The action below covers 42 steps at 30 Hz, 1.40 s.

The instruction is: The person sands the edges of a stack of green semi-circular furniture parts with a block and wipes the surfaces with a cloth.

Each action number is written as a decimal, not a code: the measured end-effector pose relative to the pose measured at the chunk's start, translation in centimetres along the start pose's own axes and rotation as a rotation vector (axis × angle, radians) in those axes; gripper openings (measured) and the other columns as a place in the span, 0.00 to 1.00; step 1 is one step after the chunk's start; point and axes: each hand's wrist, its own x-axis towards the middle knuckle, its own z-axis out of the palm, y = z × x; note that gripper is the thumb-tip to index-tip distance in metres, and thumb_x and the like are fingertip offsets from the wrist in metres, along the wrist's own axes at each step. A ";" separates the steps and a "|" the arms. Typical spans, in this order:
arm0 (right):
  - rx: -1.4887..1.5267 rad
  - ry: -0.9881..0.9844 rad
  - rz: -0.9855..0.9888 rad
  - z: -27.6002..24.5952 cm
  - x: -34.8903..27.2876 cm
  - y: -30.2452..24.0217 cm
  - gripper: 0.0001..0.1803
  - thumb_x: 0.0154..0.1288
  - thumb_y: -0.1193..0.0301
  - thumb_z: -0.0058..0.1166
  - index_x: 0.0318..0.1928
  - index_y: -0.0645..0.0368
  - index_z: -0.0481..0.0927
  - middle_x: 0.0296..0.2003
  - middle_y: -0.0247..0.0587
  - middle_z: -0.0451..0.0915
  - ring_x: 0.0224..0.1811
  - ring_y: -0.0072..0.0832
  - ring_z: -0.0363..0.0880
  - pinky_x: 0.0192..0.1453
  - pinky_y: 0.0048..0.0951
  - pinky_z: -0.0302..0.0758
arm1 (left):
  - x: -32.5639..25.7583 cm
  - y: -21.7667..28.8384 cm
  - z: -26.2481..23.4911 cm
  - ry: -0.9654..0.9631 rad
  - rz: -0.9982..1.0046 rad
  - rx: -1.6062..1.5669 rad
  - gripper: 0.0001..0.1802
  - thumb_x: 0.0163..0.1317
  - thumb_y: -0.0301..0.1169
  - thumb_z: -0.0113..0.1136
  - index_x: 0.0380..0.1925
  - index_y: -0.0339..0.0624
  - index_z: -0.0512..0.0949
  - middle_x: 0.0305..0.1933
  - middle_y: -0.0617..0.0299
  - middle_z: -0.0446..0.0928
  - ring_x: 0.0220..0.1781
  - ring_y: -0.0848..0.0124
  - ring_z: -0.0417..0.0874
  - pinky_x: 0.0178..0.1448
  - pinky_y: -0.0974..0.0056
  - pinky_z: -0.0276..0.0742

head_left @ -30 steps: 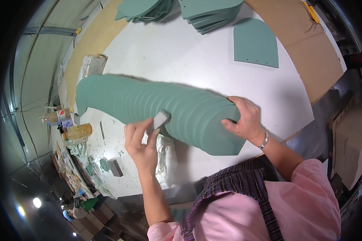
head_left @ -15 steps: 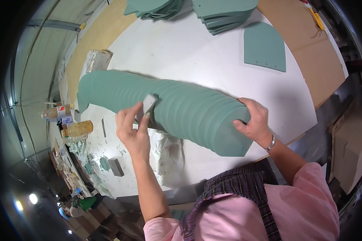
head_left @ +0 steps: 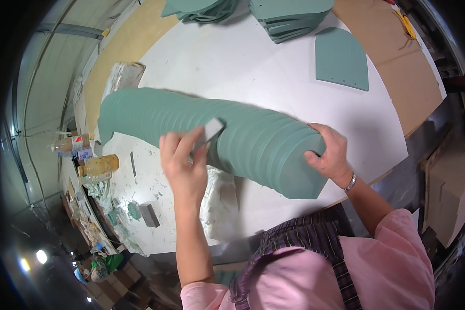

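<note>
A long row of green panels (head_left: 253, 137) stands on edge across the white table (head_left: 217, 62), fanned from upper left to lower right. My left hand (head_left: 183, 165) presses a small grey block (head_left: 209, 132) against the panel edges near the row's middle. My right hand (head_left: 328, 152) grips the near end of the row and holds it together. A watch is on that wrist.
Flat stacks of green panels (head_left: 289, 15) lie at the table's far side, with a single panel (head_left: 342, 59) beside them. Two bottles (head_left: 98, 166), a small dark block (head_left: 149, 214) and a white cloth (head_left: 219, 199) sit at the left near edge, amid green smears.
My left hand slid the grey block along the panel edges, first toward the left, then back toward the middle. My right hand kept its hold on the near end.
</note>
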 end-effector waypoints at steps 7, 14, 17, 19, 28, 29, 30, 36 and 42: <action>-0.005 -0.004 0.019 0.2 -0.2 0.3 0.36 0.60 0.39 0.65 0.47 0.63 0.82 0.36 0.49 0.86 0.35 0.46 0.87 0.40 0.39 0.83 | 0.8 0.0 -1.0 -0.036 -0.009 -0.033 0.21 0.49 0.14 0.70 0.45 0.39 0.88 0.37 0.58 0.77 0.41 0.60 0.75 0.45 0.58 0.74; -0.018 0.007 0.011 0.2 -0.1 0.2 0.35 0.60 0.40 0.66 0.46 0.62 0.82 0.36 0.49 0.86 0.36 0.47 0.87 0.41 0.40 0.83 | -7.2 -2.2 -3.4 -0.063 -0.268 -0.129 0.21 0.46 0.16 0.73 0.44 0.34 0.87 0.37 0.58 0.80 0.40 0.63 0.79 0.51 0.61 0.75; -0.005 0.008 0.017 0.0 -0.1 0.1 0.35 0.59 0.41 0.67 0.47 0.62 0.82 0.36 0.50 0.86 0.36 0.48 0.87 0.41 0.40 0.83 | -4.7 -2.5 -3.5 0.030 -0.197 -0.114 0.19 0.50 0.17 0.72 0.45 0.35 0.87 0.38 0.57 0.80 0.41 0.63 0.79 0.51 0.61 0.75; 0.002 -0.006 0.022 0.2 -0.1 0.0 0.35 0.59 0.41 0.67 0.47 0.62 0.82 0.36 0.50 0.86 0.36 0.48 0.87 0.41 0.40 0.83 | -1.3 -2.4 -2.9 0.072 -0.165 -0.096 0.19 0.50 0.17 0.72 0.46 0.35 0.87 0.38 0.57 0.80 0.41 0.62 0.79 0.51 0.61 0.75; 0.003 -0.004 0.029 -0.1 -0.1 0.2 0.35 0.58 0.43 0.68 0.48 0.63 0.82 0.38 0.51 0.86 0.37 0.49 0.87 0.42 0.41 0.83 | -4.1 -4.7 -4.1 0.021 -0.225 0.003 0.20 0.48 0.16 0.74 0.44 0.36 0.88 0.37 0.57 0.81 0.44 0.61 0.79 0.51 0.58 0.76; -0.007 0.000 0.015 -0.1 -0.1 0.1 0.35 0.58 0.43 0.68 0.48 0.63 0.82 0.38 0.52 0.86 0.37 0.49 0.86 0.42 0.41 0.83 | -3.3 -5.1 -3.7 0.026 -0.181 0.006 0.21 0.48 0.16 0.74 0.45 0.36 0.88 0.38 0.58 0.81 0.44 0.61 0.79 0.50 0.58 0.76; 0.001 -0.007 0.011 0.0 -0.1 0.0 0.35 0.58 0.43 0.68 0.48 0.63 0.82 0.38 0.52 0.86 0.37 0.49 0.86 0.42 0.41 0.83 | -2.0 -4.5 -3.5 0.028 -0.117 0.027 0.20 0.48 0.16 0.73 0.45 0.37 0.88 0.37 0.58 0.80 0.44 0.61 0.78 0.48 0.57 0.75; 0.031 -0.045 0.038 -0.1 -0.1 0.2 0.35 0.60 0.42 0.66 0.49 0.63 0.81 0.38 0.52 0.86 0.38 0.49 0.86 0.43 0.41 0.83 | 4.6 -3.8 -0.8 0.020 0.001 0.140 0.20 0.50 0.16 0.73 0.46 0.40 0.88 0.37 0.58 0.79 0.42 0.59 0.76 0.47 0.58 0.73; 0.061 -0.039 0.057 0.0 -0.1 0.1 0.36 0.60 0.41 0.66 0.50 0.64 0.81 0.40 0.53 0.85 0.39 0.50 0.86 0.45 0.41 0.82 | 0.3 -4.6 -2.3 0.005 -0.153 -0.054 0.18 0.53 0.17 0.71 0.47 0.37 0.85 0.39 0.58 0.80 0.39 0.65 0.78 0.47 0.63 0.74</action>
